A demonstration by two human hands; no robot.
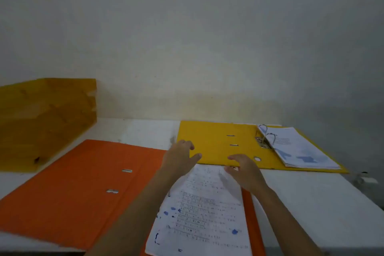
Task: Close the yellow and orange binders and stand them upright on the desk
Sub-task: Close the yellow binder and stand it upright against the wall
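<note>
Left hand (pixel 180 157), open with fingers spread and holding nothing, reaches over the near left corner of the yellow binder (pixel 212 145); whether the fingertips touch the cover cannot be told. Right hand (pixel 245 169), also open and empty, hovers just beside it at the yellow binder's near edge, fingers loosely curved. Directly beneath both forearms lies a printed sheet of paper (pixel 203 214) with blue marks, resting on the right half of the orange binder (pixel 83 183). The orange binder lies open and flat on the white worktop (pixel 311 203), its left cover spreading away to the left of the left hand. The yellow binder, beyond the hands, also lies open and flat; its metal rings (pixel 267 136) stand to the right of the right hand, with a stack of pages (pixel 299 147) filed on them farther right. Far left of the left hand, against the wall (pixel 187 37), stands a yellow tiered tray (pixel 45 122). A small pale object near the worktop's right edge is too blurred to identify.
</note>
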